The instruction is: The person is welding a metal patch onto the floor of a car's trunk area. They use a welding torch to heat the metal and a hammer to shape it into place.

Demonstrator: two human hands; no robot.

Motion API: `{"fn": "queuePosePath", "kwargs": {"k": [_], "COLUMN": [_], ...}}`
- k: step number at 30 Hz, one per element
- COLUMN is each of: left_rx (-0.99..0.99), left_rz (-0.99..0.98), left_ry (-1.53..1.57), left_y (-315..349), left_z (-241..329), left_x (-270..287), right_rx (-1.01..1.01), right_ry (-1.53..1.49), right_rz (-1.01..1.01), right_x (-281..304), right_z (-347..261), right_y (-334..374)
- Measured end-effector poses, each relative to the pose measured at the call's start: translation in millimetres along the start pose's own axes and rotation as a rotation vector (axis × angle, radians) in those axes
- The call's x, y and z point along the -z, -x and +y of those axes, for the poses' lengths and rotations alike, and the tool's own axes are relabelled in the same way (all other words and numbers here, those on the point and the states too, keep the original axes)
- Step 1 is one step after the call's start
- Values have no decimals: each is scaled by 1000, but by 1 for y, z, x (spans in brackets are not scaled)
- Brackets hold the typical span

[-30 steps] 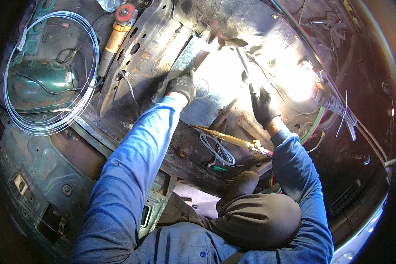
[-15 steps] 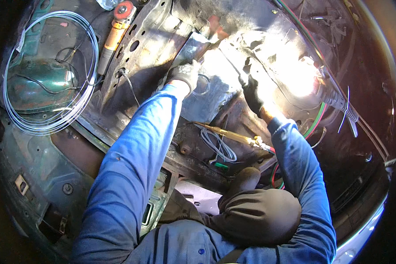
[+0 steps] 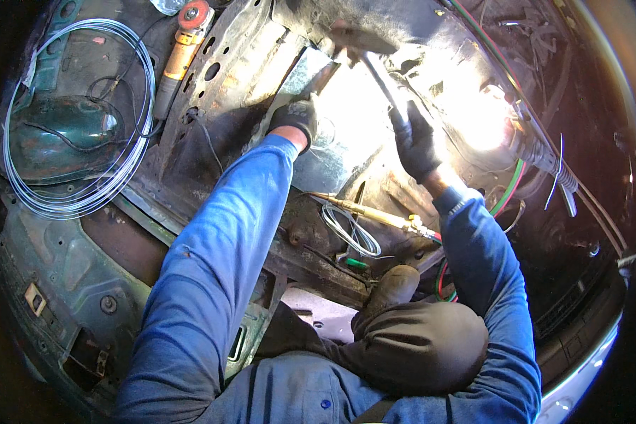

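My left hand [image 3: 295, 121], in a dark glove, is closed round a brownish bar-like piece [image 3: 324, 79], whose kind I cannot make out. It rests over a bright sheet-metal panel [image 3: 314, 168]. In my gloved right hand [image 3: 418, 145] is the handle of a hammer [image 3: 380, 76]. The hammer's dark head, blurred, hangs close to the bar's far end; whether they touch I cannot tell. Strong glare washes out the metal between my hands. Nearer to me lies a brass gas torch [image 3: 374, 214], its tip by the panel's lower edge.
An orange angle grinder [image 3: 180, 60] lies at the far left beside a large coil of wire [image 3: 148, 85]. A smaller wire coil [image 3: 353, 237] sits below the torch. Red and green hoses [image 3: 510, 187] run along the right, near a bright work lamp [image 3: 533, 152].
The hammer's head and handle now show more plainly near the bar's far end, and my right hand has turned and shifted slightly right. My left hand stays almost in place.
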State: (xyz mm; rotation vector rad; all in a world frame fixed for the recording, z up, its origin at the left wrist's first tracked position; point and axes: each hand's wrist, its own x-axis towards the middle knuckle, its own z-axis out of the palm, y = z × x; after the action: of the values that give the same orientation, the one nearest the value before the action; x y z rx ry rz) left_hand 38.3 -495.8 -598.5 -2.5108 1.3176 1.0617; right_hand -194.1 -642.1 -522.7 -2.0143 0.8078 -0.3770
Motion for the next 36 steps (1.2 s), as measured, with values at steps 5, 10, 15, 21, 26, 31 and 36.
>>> {"fn": "queuePosePath", "kwargs": {"k": [5, 10, 15, 21, 26, 31, 36], "left_rx": [-97, 2, 7, 12, -67, 15, 0], "left_rz": [-5, 12, -23, -4, 15, 35, -29], "left_ry": [62, -4, 7, -44, -12, -15, 31], "left_y": [-7, -3, 2, 5, -19, 9, 4], "left_z": [25, -8, 15, 1, 17, -2, 30], "left_x": [12, 3, 11, 11, -9, 3, 8], "right_rx": [229, -59, -39, -284, -3, 52, 501], "right_ry": [532, 522, 718, 194, 882, 901, 1293], "right_rz": [-12, -269, -229, -195, -363, -466, -30], "right_x": [-30, -17, 1, 8, -7, -45, -41], "right_z": [122, 49, 88, 0, 125, 62, 167], "right_y": [22, -8, 15, -2, 17, 16, 32]}}
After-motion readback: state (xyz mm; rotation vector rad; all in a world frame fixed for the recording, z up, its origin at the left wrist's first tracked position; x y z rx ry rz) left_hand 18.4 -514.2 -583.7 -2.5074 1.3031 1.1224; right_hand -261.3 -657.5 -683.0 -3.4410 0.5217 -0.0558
